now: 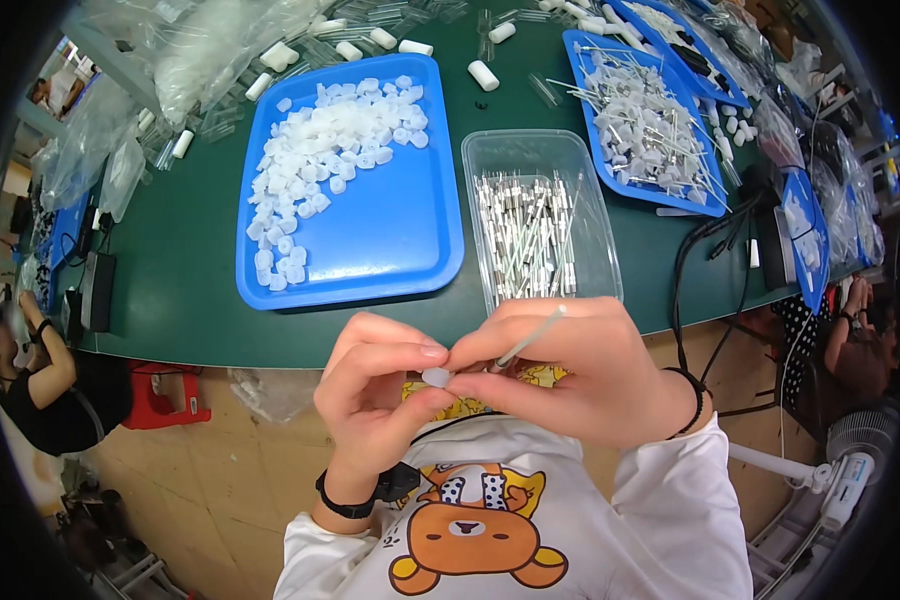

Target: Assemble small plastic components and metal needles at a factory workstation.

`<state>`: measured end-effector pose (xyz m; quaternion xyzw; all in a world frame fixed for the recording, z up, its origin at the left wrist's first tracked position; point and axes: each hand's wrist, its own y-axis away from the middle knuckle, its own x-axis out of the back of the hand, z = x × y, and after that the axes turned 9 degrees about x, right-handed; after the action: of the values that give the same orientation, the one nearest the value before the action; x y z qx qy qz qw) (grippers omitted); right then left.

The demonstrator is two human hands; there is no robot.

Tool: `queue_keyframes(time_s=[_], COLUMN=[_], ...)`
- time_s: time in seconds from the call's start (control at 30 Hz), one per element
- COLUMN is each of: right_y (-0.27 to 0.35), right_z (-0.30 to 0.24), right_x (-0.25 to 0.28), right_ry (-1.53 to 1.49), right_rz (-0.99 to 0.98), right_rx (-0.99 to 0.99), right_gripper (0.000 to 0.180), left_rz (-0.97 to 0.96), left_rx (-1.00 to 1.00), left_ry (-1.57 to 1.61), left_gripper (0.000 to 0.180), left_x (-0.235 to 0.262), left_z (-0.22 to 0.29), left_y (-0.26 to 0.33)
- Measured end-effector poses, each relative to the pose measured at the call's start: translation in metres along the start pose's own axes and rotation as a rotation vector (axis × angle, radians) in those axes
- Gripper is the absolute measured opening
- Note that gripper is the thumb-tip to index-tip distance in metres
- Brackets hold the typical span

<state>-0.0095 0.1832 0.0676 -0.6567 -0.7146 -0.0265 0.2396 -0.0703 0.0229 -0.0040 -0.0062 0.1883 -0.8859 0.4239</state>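
In front of my chest, my left hand [375,385] pinches a small translucent white plastic cap [436,377] between thumb and fingertips. My right hand [590,375] meets it fingertip to fingertip and grips a thin pale stick [532,337] with a metallic part low on it. The stick slants up and to the right; its lower end is hidden by my fingers. Beyond my hands, many similar caps [335,145] lie heaped in a blue tray [410,250]. A clear plastic box [595,235] next to it holds thin sticks with metal ends [525,230].
Another blue tray [610,180] at the far right carries sticks fitted with white caps [650,125]. White cylinders [483,75] and clear tubes lie at the green table's [170,260] back. Black cables [682,290] hang over the right edge. A fan [855,460] stands lower right; people sit either side.
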Motion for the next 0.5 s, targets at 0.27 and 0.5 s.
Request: queue_keyframes(time_s=[0.27, 0.5], right_y=[-0.016, -0.04], right_z=[0.017, 0.079], right_x=[0.066, 0.182], right_ry=[0.199, 0.587], right_rz=[0.345, 0.327], right_rx=[-0.226, -0.231], right_gripper=[0.019, 0.035], left_rz=[0.377, 0.406], left_rx=[0.085, -0.108], left_ry=[-0.538, -0.856], left_gripper=[0.017, 0.017], left_x=[0.011, 0.009], left_z=[-0.028, -0.047], left_y=[-0.01, -0.008])
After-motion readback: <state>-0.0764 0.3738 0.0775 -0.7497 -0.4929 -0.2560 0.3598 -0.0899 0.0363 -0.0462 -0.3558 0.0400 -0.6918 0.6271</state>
